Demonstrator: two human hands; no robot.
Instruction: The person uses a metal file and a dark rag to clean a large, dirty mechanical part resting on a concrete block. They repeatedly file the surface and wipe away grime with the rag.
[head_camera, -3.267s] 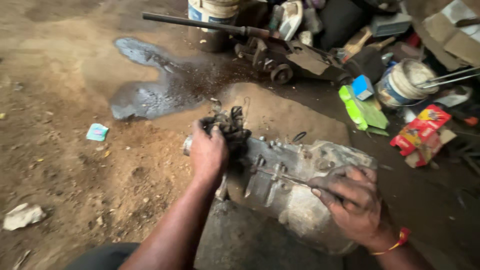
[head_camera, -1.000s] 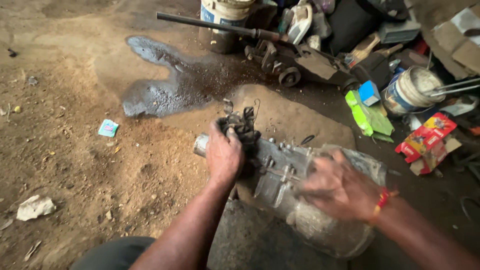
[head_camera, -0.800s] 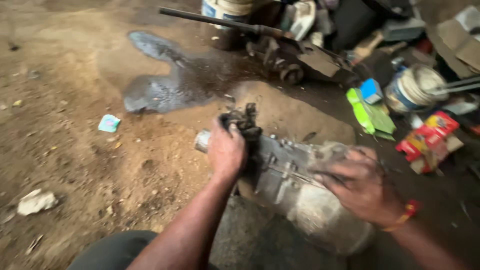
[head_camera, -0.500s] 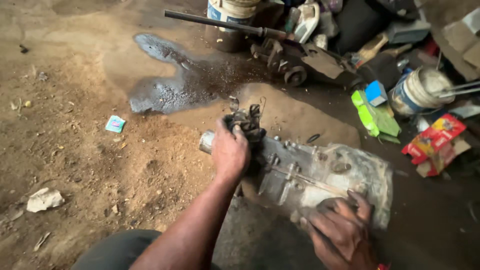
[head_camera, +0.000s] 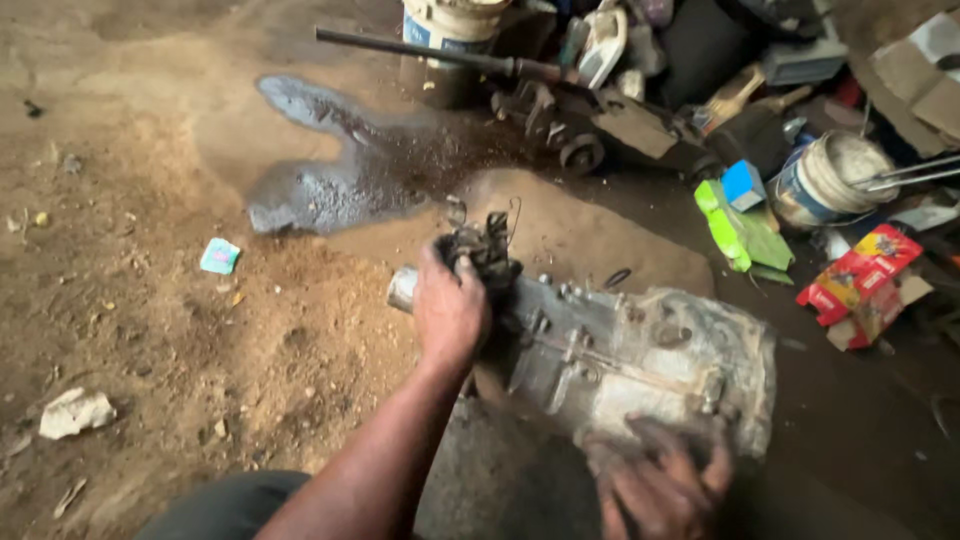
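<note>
Right hand (head_camera: 665, 485) is seen nearest, blurred, pressed against the wide bell end of the gearbox housing (head_camera: 640, 355); whether its fingers are closed cannot be told. Left hand (head_camera: 452, 310) is clamped around the greasy linkage cluster (head_camera: 485, 250) at the narrow end, beside the protruding shaft stub (head_camera: 402, 288). The housing is laid on its side on the dirt floor (head_camera: 150, 330), on a brown slab. The step in hand is judged as steadying and shifting the housing. Any further move calls for firm grip at both ends, the casing being oily. Farther off, an oil puddle (head_camera: 330, 170), white bucket (head_camera: 830, 180), green bottle (head_camera: 735, 225) and red packet (head_camera: 860, 270) are seen.
</note>
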